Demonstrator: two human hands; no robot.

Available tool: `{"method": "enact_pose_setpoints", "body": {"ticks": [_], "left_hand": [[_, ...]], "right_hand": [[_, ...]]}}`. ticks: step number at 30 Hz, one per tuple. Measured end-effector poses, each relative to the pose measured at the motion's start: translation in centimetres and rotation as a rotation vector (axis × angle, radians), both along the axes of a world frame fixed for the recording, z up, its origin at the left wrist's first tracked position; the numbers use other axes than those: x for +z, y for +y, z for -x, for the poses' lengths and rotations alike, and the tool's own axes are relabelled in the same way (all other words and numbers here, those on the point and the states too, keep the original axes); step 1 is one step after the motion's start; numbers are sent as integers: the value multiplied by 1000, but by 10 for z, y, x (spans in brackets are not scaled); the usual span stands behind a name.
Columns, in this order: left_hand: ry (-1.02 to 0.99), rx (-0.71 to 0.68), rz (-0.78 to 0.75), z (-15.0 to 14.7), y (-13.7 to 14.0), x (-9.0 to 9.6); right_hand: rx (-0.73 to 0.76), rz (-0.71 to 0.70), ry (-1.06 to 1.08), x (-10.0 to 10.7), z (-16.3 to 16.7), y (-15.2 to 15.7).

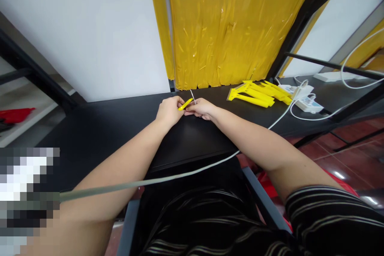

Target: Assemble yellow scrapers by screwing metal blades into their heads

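My two hands meet over the black table (126,124), close to its far edge. In my left hand (170,110), the fingers are closed on a small yellow plastic piece (186,104), perhaps part of a scraper. My right hand (201,109) pinches a thin, pale strip (193,96) that looks like a blade seen edge-on. The fingertips of both hands are close together, and they partly hide what is between them. To the right of my hands lies a pile of yellow scrapers (255,95).
A white power strip (309,103) with plugs lies right of the scrapers. A long white cable (192,172) crosses in front of me and over my left forearm. Yellow plastic film (228,28) hangs behind the table. Black metal frame bars (300,20) stand on both sides.
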State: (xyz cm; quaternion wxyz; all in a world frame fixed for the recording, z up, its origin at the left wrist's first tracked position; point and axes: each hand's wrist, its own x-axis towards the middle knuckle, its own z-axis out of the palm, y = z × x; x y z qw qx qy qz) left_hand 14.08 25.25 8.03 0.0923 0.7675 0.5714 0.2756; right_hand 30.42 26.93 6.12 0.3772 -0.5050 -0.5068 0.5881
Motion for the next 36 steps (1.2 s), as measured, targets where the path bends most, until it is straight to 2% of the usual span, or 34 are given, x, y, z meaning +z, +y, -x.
{"method": "enact_pose_setpoints", "body": {"ticks": [3, 7, 11, 13, 16, 19, 24, 27, 29, 34, 36], "left_hand": [[19, 47, -52, 11, 5, 5], [-84, 132, -88, 36, 21, 7], [-336, 184, 40, 53, 38, 5], [-375, 213, 113, 56, 40, 5], [-359, 192, 189, 57, 37, 6], [-308, 102, 186, 58, 34, 4], [-354, -73, 206, 60, 38, -4], [-397, -151, 224, 58, 37, -5], [-418, -186, 230, 56, 34, -2], [-447, -228, 227, 51, 23, 4], [-469, -250, 230, 48, 20, 4]], "right_hand": [[-33, -135, -212, -5, -3, 6], [-7, -471, -613, -5, -13, 10], [207, -881, -849, -3, -15, 2], [320, -990, -950, -3, -9, -3], [374, -1022, -1102, -2, 0, -6], [361, -1004, -1178, 0, 2, -6], [340, -891, -1201, 5, -7, -8], [365, -889, -1190, 6, -15, -8], [351, -923, -1117, 7, -21, -5], [191, -936, -707, 5, -33, 7], [156, -973, -607, 4, -33, 8]]}}
